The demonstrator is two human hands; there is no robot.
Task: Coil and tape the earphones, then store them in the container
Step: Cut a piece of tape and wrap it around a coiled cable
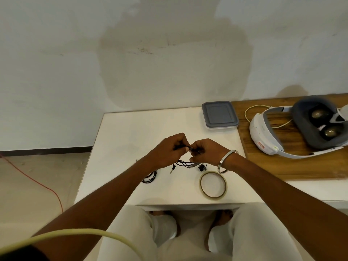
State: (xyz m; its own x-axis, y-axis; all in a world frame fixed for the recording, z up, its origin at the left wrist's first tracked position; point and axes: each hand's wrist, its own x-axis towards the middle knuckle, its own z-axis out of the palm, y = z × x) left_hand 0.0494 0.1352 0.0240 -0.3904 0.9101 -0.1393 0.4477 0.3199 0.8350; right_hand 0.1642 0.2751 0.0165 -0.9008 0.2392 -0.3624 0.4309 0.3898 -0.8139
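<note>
Left hand (pixel 167 149) and right hand (pixel 206 152) meet above the table (pixel 131 129), both pinching the black earphones (pixel 185 163), whose cable hangs beneath them. Near the right wrist: 1 tape roll (pixel 213 184). Farther back: 1 lidded container (pixel 220 114).

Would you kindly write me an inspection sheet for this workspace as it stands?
Surface: white table, with a wooden board lying at its right.
Job's things: black earphones, partly lifted between the hands, rest trailing on the table; tape roll flat near the front edge; container at the far right corner, grey lid on.
Clutter: VR headset on the board.
Grippers: left hand and right hand both pinch the earphone wire above the table; bangle on the right wrist.
Cables: pale cable beside the headset; another pale cable close to the camera; red wire on the floor.
Surroundings: stained white wall.
</note>
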